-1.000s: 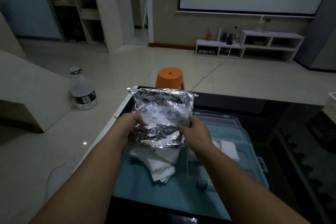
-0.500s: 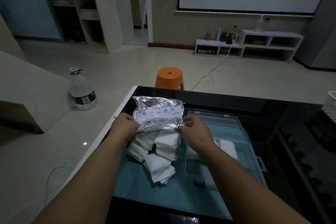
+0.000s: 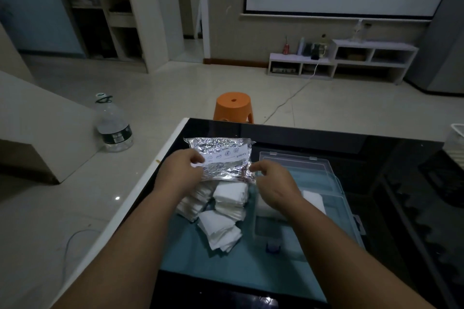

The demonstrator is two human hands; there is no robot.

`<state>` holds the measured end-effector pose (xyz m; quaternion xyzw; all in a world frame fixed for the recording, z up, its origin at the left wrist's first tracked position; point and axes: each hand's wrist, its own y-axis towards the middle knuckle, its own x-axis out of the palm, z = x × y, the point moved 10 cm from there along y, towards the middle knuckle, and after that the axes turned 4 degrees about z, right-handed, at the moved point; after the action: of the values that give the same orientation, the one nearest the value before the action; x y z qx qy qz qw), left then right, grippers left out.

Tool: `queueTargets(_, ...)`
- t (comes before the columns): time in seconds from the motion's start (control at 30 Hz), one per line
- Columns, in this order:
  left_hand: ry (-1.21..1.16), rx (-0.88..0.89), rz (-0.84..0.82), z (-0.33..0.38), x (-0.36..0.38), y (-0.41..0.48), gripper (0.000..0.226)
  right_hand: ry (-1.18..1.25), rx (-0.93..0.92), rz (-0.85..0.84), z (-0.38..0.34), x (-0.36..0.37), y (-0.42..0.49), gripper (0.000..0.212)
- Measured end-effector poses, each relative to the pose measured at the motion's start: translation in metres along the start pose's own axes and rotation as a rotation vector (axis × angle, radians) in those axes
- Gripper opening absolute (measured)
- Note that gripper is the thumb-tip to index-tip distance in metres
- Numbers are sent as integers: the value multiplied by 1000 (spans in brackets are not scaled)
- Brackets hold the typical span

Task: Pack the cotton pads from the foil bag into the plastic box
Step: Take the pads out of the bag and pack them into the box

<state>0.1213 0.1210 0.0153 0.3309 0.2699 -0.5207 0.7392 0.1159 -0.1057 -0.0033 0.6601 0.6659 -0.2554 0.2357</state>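
Cotton pads lie in a loose white pile at the centre of the frame, on a teal mat that covers part of the dark desk. The foil bag is held just above the pile, and its lower edge meets the top pads. Whether some of them are partly inside the bag I cannot tell. The left hand pinches the left edge of the bag, with its fingers curled on the white label. The right hand pinches the lower right corner of the bag, also with curled fingers. Just to the right of the pile, partly hidden by the right hand and forearm, stands the clear box. It is open, and one white pad lies inside it, to the right of the wrist. On the floor past the far edge of the desk, above the centre of the frame, stands an orange stool. At the left of the frame a large water bottle stands upright on the floor.
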Motion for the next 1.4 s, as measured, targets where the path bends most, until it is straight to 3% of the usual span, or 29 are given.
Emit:
queueTargets(0.13,95,292,-181,47,18,-21,13,-25,4,11,5,-7,-4,47)
queueTargets(0.33,418,546,-247,73,50,-45,46,-98,-15,-7,11,-12,-12,50)
queueTargets(0.53,472,542,-269,70,66,-48,47,-239,-52,-34,17,-25,-15,49)
queueTargets(0.83,457,547,-259,65,73,-42,33,-537,-4,-198,45,-12,-14,26)
queueTargets(1.0,457,528,-242,66,71,-41,17,-552,-1,-241,50,-7,-14,28)
queueTargets(1.2,503,555,-261,69,76,-45,27,-553,-17,-268,50,-7,-15,27)
queueTargets(1.4,534,579,-227,70,76,-42,17,-534,-11,-256,52,-7,-12,24)
